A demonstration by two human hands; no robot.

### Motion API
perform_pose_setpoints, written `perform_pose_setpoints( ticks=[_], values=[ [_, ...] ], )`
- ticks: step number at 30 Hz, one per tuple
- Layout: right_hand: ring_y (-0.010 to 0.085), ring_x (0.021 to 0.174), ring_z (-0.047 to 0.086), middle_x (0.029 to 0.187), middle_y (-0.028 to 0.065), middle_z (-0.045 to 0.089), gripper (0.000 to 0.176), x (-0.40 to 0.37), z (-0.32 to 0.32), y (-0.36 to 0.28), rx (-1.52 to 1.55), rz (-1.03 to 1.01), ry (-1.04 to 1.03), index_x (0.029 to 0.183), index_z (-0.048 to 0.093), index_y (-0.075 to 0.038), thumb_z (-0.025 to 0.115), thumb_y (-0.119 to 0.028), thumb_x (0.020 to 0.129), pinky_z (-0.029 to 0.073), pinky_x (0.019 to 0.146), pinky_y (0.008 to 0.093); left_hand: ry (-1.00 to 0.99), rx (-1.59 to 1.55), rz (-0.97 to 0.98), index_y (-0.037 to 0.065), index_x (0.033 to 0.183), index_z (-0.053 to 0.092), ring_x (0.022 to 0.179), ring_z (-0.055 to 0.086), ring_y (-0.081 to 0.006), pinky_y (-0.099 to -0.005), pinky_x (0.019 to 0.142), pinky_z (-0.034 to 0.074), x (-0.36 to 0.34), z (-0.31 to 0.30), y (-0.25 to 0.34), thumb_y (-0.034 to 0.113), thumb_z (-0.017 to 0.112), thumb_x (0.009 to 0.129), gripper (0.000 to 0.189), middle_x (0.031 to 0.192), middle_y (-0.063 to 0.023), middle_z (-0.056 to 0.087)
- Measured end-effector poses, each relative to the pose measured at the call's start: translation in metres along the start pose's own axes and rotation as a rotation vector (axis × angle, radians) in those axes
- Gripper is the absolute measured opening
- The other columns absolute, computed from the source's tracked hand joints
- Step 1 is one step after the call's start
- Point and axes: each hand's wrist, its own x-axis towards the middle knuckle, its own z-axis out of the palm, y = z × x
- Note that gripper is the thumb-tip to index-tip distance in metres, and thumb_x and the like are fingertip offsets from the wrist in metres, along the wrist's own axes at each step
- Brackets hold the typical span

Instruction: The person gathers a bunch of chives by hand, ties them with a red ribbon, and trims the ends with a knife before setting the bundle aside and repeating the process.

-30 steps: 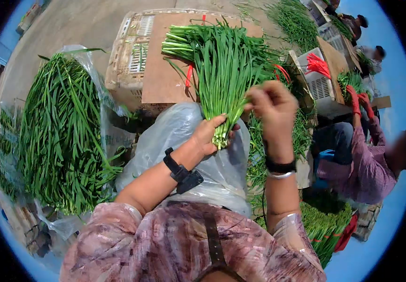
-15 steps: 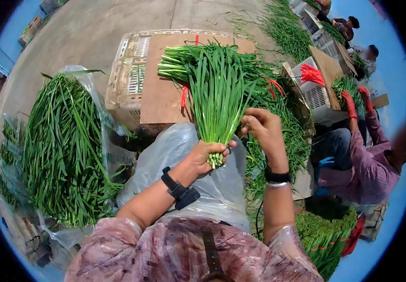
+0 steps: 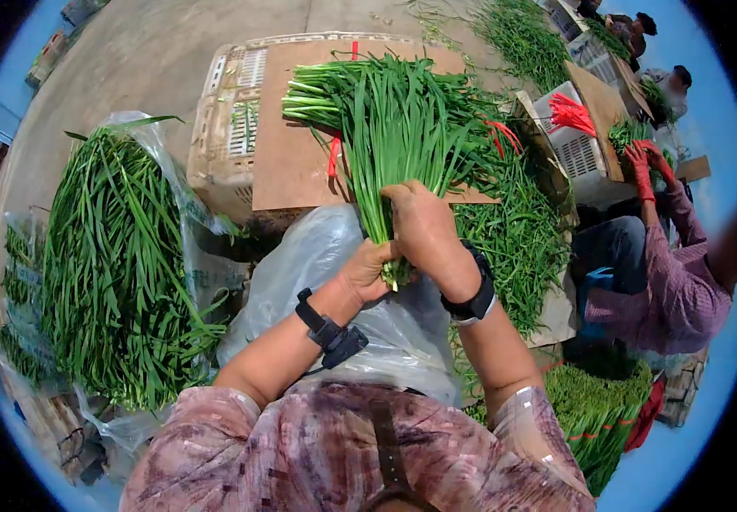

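A bunch of garlic chives (image 3: 403, 128) stands out in front of me, its pale cut ends toward my body and its green leaves over the board. Near the cut ends, my left hand (image 3: 363, 271) is wrapped around the stems. My right hand (image 3: 426, 229) lies on the right side of the same bunch, a little higher up, with its fingers curled onto the stems; some fingertips are hidden. Beneath the leaves, more garlic chives (image 3: 310, 96) lie crosswise on the brown board (image 3: 296, 171), pale ends to the left.
The board rests on a white plastic crate (image 3: 215, 162). At left is a big heap of chives (image 3: 117, 273) in clear plastic. Loose greens (image 3: 513, 256) lie at right. Red ties (image 3: 571, 113) sit on another crate, beside a red-gloved co-worker (image 3: 654, 282). Tied bundles (image 3: 594, 410) stand lower right.
My right hand has moved left and inward from beside the bunch onto its stems. My left hand keeps its hold. The co-worker's gloved hands have come closer together.
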Motion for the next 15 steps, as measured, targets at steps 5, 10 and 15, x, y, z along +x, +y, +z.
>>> perform_pose_setpoints(
  ticks=[5,10,15],
  values=[
    [0.0243,0.069,0.063,0.089,0.0146,0.063,0.030,0.002,0.005,0.023,0.308,-0.049,0.045,0.104,0.060,-0.003,0.051,0.005,0.076,0.051,0.063,0.0326,-0.043,-0.010,-0.037,-0.001,0.110,0.053,0.071,0.062,-0.0192,-0.0317,0.059,0.054,0.004,-0.008,0.000,0.004,0.059,0.077,0.034,0.093,-0.0132,0.062],
    [0.0148,0.063,0.064,0.080,0.0122,0.064,0.022,0.017,-0.014,0.053,0.915,0.298,0.242,0.105,0.055,0.007,0.045,0.002,0.085,0.052,0.059,0.0265,-0.190,-0.176,-0.144,-0.001,0.121,0.045,0.077,0.059,-0.0181,-0.0323,0.064,0.053,0.001,-0.001,0.007,0.008,0.054,0.076,0.047,0.104,-0.0166,0.059],
    [0.0182,0.062,0.065,0.069,0.0150,0.065,0.020,0.031,-0.001,0.065,0.639,0.335,0.037,0.087,0.063,0.008,0.057,-0.009,0.080,0.051,0.059,0.0299,-0.234,-0.202,-0.143,-0.001,0.119,0.046,0.078,0.059,-0.0190,-0.0326,0.066,0.051,0.000,0.000,0.007,0.009,0.055,0.075,0.045,0.106,-0.0178,0.058]
  ],
)
